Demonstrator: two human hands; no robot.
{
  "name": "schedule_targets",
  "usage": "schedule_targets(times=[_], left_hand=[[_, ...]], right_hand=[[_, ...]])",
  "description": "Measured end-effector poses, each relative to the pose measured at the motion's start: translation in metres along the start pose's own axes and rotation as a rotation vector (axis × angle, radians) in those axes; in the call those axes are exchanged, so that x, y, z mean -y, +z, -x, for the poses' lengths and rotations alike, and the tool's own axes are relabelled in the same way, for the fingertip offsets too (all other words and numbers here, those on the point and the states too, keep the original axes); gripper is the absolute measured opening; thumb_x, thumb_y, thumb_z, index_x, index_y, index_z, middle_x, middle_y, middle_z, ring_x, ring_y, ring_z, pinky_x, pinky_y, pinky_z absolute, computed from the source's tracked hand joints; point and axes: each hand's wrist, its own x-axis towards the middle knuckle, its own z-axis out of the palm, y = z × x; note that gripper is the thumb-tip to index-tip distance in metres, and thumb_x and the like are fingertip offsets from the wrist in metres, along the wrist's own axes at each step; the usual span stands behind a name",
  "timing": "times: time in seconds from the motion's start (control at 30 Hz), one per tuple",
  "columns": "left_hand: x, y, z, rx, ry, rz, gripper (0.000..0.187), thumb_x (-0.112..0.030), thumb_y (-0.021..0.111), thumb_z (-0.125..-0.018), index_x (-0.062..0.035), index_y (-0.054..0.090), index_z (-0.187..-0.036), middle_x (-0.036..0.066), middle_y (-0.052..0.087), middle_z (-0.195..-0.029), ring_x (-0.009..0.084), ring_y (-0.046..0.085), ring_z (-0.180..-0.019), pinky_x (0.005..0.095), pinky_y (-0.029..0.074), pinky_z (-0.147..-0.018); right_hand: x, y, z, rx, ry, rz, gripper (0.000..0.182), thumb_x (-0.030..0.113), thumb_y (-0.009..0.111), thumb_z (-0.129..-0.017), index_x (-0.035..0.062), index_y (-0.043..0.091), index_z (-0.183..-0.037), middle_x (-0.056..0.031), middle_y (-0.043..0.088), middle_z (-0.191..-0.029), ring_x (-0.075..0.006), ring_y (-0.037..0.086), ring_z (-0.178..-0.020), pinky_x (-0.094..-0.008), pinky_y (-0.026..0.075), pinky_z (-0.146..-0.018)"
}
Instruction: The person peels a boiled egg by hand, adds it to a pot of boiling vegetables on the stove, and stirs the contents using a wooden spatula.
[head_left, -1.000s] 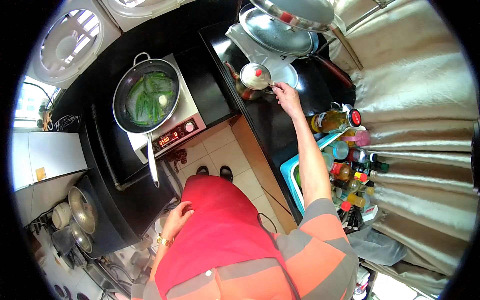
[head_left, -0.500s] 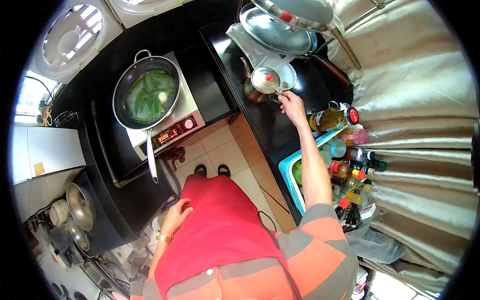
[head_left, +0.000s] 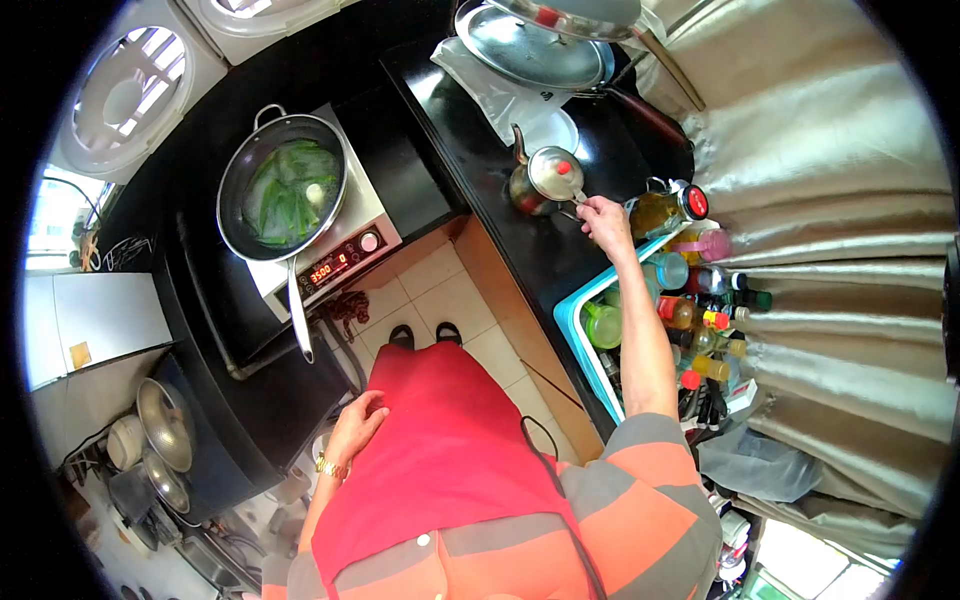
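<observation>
My right hand (head_left: 606,222) is closed round the handle of a small metal oil pot (head_left: 538,190) on the right-hand black counter. The pot has a spout and a lid with a red knob. Behind it lies a small pale dish (head_left: 553,130). Beside my red apron hangs my left hand (head_left: 358,426), empty, its fingers loosely bent and apart. On the left, a frying pan (head_left: 228,228) sits on a lit induction cooker (head_left: 376,205). Inside are long green vegetables (head_left: 282,205) in liquid with a small whitish piece.
A blue-rimmed bin (head_left: 572,330) of bottles and jars stands near my right forearm, with a big red-lidded jar (head_left: 660,208) behind. Large pan lids (head_left: 530,45) lean at the back of the counter. A silvery curtain (head_left: 830,200) hangs at right. The pan's handle (head_left: 300,320) sticks out towards me.
My right hand has drawn the oil pot to the right and towards me, away from the pale dish. The view has shifted slightly. My left hand stays by the apron.
</observation>
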Motion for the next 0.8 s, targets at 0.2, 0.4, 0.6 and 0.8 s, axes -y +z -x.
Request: schedule_targets(times=[0.2,0.4,0.6,0.8], left_hand=[[0.005,0.007,-0.004,0.011,-0.006,-0.023,0.045,-0.025,0.071,-0.097,-0.0010,0.063,-0.134,0.018,0.075,-0.117,0.0295,0.073,-0.109,0.0385,0.056,-0.095],[-0.005,0.017,-0.005,0.029,0.022,-0.048,0.041,-0.020,0.071,-0.098,-0.0022,0.063,-0.135,0.016,0.075,-0.117,0.0271,0.073,-0.108,0.0380,0.056,-0.094],[-0.005,0.032,-0.002,0.030,-0.028,-0.047,0.043,-0.020,0.072,-0.097,-0.0025,0.063,-0.135,0.016,0.076,-0.115,0.0262,0.073,-0.105,0.0370,0.056,-0.093],[-0.014,0.048,0.019,0.000,-0.024,-0.082,0.043,-0.022,0.072,-0.097,-0.0031,0.063,-0.135,0.016,0.076,-0.114,0.0258,0.074,-0.103,0.0376,0.057,-0.091]], right_hand=[[-0.004,-0.011,0.019,0.014,-0.019,0.167,0.031,0.031,0.069,-0.092,0.0034,0.079,-0.100,-0.0164,0.077,-0.086,-0.0251,0.076,-0.076,-0.0405,0.059,-0.075],[-0.001,-0.011,0.034,-0.047,-0.167,0.462,0.033,0.036,0.069,-0.092,0.0052,0.079,-0.095,-0.0220,0.075,-0.094,-0.0420,0.072,-0.091,-0.0521,0.056,-0.082],[0.004,-0.007,0.043,-0.030,-0.194,0.441,0.032,0.035,0.069,-0.093,0.0047,0.079,-0.091,-0.0215,0.075,-0.091,-0.0429,0.073,-0.088,-0.0530,0.056,-0.079],[0.020,-0.013,0.056,-0.045,-0.258,0.557,0.033,0.035,0.069,-0.094,0.0030,0.077,-0.090,-0.0231,0.075,-0.089,-0.0431,0.073,-0.089,-0.0541,0.057,-0.079]])
